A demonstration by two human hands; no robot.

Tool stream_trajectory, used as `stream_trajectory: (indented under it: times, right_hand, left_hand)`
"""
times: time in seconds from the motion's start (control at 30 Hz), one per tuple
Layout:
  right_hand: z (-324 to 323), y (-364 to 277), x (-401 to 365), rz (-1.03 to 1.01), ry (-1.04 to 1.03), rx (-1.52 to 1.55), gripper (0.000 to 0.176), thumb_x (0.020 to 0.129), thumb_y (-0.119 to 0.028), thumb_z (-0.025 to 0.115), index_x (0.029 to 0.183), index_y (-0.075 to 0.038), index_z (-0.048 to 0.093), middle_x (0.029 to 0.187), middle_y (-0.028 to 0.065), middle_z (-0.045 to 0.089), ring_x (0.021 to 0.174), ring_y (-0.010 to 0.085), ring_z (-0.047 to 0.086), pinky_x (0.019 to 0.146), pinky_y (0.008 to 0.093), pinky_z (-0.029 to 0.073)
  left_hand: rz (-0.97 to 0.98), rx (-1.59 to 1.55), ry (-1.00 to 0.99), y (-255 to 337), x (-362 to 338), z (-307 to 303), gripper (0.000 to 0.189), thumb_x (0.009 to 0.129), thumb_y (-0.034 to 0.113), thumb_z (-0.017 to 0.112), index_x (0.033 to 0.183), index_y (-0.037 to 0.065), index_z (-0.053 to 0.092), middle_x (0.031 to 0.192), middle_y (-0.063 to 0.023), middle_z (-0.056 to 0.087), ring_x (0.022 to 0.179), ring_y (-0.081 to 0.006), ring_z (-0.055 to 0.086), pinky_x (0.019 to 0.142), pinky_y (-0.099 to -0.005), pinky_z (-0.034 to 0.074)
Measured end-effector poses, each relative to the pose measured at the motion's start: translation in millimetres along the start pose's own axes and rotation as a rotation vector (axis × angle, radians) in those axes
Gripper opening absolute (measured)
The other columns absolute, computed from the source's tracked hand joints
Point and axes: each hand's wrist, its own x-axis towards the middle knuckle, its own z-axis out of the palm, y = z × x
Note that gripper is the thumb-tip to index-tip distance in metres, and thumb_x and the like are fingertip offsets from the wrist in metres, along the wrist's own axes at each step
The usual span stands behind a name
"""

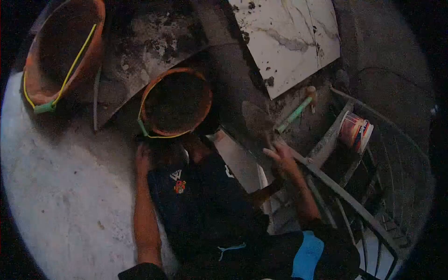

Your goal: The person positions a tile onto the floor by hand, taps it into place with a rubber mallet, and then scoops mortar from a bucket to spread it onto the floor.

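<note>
My right hand (283, 157) is closed around the handle of a trowel, beside the metal railing. The trowel's dark blade (255, 114) points away from me and blends into the grey mortar-stained ground. My left hand (143, 157) hangs by the wall side, close to an orange bucket (203, 112) with a yellow wire handle and a green grip. Shadow hides its fingers. The bucket's inside is dark, so its contents cannot be made out. A hammer with a green handle (295, 115) lies just beyond my right hand.
A larger orange bucket (88, 70) stands at the upper left. White marbled tiles (298, 42) with dark splatters lie at the top. Metal railing (345, 198) runs down the right side, with a printed paint tub (355, 132) against it. A pale rough surface (60, 186) fills the left.
</note>
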Motion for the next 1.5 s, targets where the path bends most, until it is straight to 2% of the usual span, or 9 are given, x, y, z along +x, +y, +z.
stream_trajectory:
  times: [0.17,0.33,0.43,0.5,0.63,0.87,1.1,1.3,1.5]
  right_hand:
    - [72.3,-7.4,47.1,0.018,0.435,-0.096,0.040,0.083,-0.027,0.053,0.108,0.004,0.049,0.102,0.0223,0.054,0.095,0.0376,0.051,0.080,0.0364,0.044]
    - [100.2,-7.8,85.9,0.064,0.512,-0.082,0.040,0.083,-0.027,0.051,0.105,0.006,0.049,0.098,0.0246,0.054,0.091,0.0374,0.053,0.076,0.0397,0.045]
    - [99.7,7.6,98.3,-0.092,0.599,-0.044,0.041,0.084,-0.031,0.050,0.103,0.005,0.049,0.088,0.0232,0.054,0.080,0.0357,0.054,0.071,0.0405,0.043]
    - [95.0,16.0,99.6,-0.250,0.674,-0.059,0.041,0.084,-0.033,0.049,0.099,0.005,0.049,0.077,0.0216,0.054,0.068,0.0347,0.055,0.065,0.0410,0.042]
    - [81.1,7.6,89.3,0.020,0.540,0.206,0.046,0.083,-0.035,0.051,0.103,0.006,0.050,0.088,0.0254,0.056,0.082,0.0382,0.055,0.067,0.0428,0.043]
    - [77.0,7.2,68.5,-0.010,0.555,0.153,0.048,0.083,-0.036,0.051,0.097,0.010,0.049,0.069,0.0209,0.057,0.065,0.0347,0.055,0.060,0.0410,0.042]
    - [92.1,32.4,64.1,0.038,0.626,0.173,0.034,0.082,-0.026,0.053,0.090,0.006,0.050,0.068,0.0184,0.050,0.064,0.0301,0.051,0.059,0.0394,0.039]
    - [112.9,31.5,82.1,-0.481,1.098,-0.442,0.028,0.084,-0.023,0.051,0.083,0.004,0.050,0.075,0.0200,0.051,0.067,0.0361,0.052,0.062,0.0426,0.040]
    - [128.4,-25.0,172.0,-0.150,0.721,0.238,0.031,0.084,-0.029,0.050,0.081,0.002,0.050,0.071,0.0177,0.048,0.066,0.0358,0.052,0.059,0.0414,0.041]
  left_hand:
    - [-0.213,0.040,-0.079,38.1,-24.9,-5.6,0.040,0.086,0.020,0.045,0.124,0.007,0.040,0.113,-0.0167,0.050,0.101,-0.0263,0.050,0.088,-0.0338,0.037]
    - [0.144,0.738,-0.228,-45.4,-24.7,-3.5,0.038,0.088,0.021,0.043,0.121,0.002,0.042,0.120,-0.0162,0.045,0.107,-0.0254,0.046,0.091,-0.0331,0.036]
    - [-0.226,0.108,-0.148,-60.8,-16.5,-1.3,0.038,0.086,0.031,0.045,0.118,0.012,0.049,0.106,-0.0122,0.057,0.103,-0.0249,0.051,0.089,-0.0386,0.038]
    - [-0.123,0.138,-0.134,-74.7,-6.6,2.7,0.037,0.086,0.032,0.045,0.117,0.012,0.050,0.104,-0.0117,0.059,0.103,-0.0242,0.051,0.089,-0.0377,0.038]
    - [-0.297,-0.084,-0.209,28.6,-24.9,-7.2,0.041,0.089,0.022,0.042,0.125,0.001,0.038,0.122,-0.0133,0.045,0.111,-0.0240,0.045,0.091,-0.0350,0.036]
    - [0.151,-0.130,-0.107,-39.4,-8.1,9.6,0.042,0.089,0.025,0.042,0.123,0.000,0.040,0.116,-0.0141,0.050,0.107,-0.0250,0.048,0.091,-0.0342,0.036]
    - [-0.050,0.103,-0.142,2.8,-26.5,2.5,0.038,0.088,0.024,0.040,0.117,0.000,0.046,0.117,-0.0168,0.049,0.109,-0.0289,0.046,0.092,-0.0339,0.034]
    - [-0.164,0.261,-0.240,29.3,-34.4,-4.2,0.043,0.084,0.017,0.046,0.123,0.003,0.040,0.119,-0.0178,0.047,0.110,-0.0304,0.045,0.092,-0.0358,0.035]
    - [-0.251,0.079,-0.161,56.5,-51.8,-17.9,0.044,0.082,0.018,0.051,0.123,0.006,0.043,0.116,-0.0175,0.050,0.101,-0.0282,0.051,0.083,-0.0337,0.041]
